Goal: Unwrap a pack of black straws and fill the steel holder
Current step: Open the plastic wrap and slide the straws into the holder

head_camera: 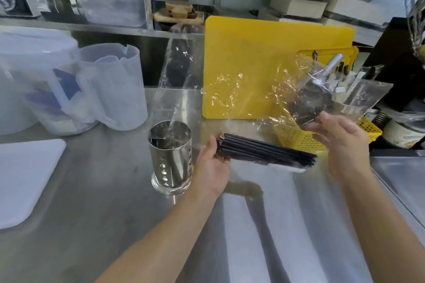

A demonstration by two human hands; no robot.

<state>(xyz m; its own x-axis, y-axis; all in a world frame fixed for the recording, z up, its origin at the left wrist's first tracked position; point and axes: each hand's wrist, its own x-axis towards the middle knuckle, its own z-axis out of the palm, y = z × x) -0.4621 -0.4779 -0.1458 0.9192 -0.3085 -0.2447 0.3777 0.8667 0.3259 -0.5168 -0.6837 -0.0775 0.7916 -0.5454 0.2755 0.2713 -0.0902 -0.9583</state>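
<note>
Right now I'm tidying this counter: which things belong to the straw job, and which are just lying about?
Job: black straws held by the left hand; clear wrap held by the right hand; steel holder.

Lying about: yellow board, yellow basket, plastic jugs, white board.

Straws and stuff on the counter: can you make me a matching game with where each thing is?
Things:
1. black straws
2. steel holder
3. clear wrapper
4. yellow cutting board

Places:
A. leaning upright at the back
B. standing empty on the counter
C. held by the right hand
D. gripped by the left hand

Pairs: 1-D, 2-B, 3-C, 4-A
</note>
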